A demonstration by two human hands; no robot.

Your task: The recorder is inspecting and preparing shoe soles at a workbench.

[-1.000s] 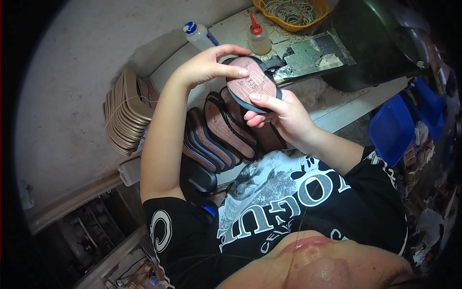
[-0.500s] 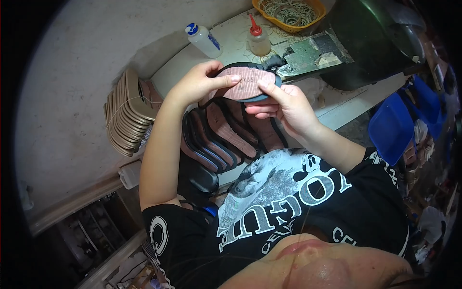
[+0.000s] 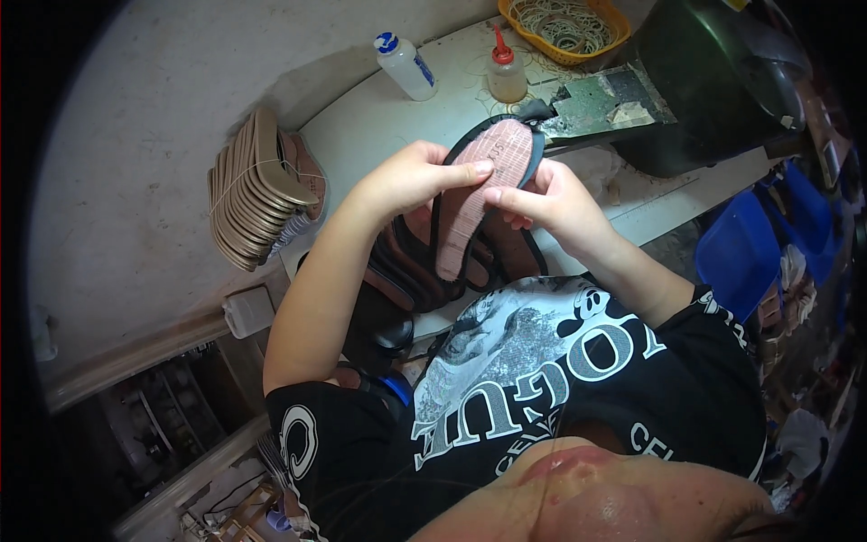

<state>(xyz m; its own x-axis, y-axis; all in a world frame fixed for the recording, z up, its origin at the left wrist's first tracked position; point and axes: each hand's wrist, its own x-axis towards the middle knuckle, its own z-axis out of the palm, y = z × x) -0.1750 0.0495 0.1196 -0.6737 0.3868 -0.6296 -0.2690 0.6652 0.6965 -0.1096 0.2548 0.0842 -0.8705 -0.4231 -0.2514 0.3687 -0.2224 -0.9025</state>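
Both hands hold a shoe insole (image 3: 461, 226) above the white worktable. Its pink ribbed underside faces up, framed by a dark edging with a bluish strip at the right. My left hand (image 3: 420, 185) grips it from the left, thumb pressed on the pink face and fingers mostly hidden behind. From the right, my right hand (image 3: 562, 200) pinches the edge, its thumb near the other thumb. Under the hands, a row of similar pink-and-black insoles (image 3: 393, 266) lies on the table, partly covered by my left hand and the held piece.
A string-tied stack of beige insoles (image 3: 257, 199) leans by the wall. Farther back stand a blue-capped white bottle (image 3: 408, 72), a red-nozzled bottle (image 3: 508, 81) and a yellow basket (image 3: 533, 41) of rubber bands. A worn green plate (image 3: 591, 108) lies right; blue plastic trays (image 3: 736, 239) are beyond.
The insole has turned from lying crosswise to a steep slant, its narrow end now pointing down toward me. Both hands have shifted with it and still grip it. The view has moved slightly.
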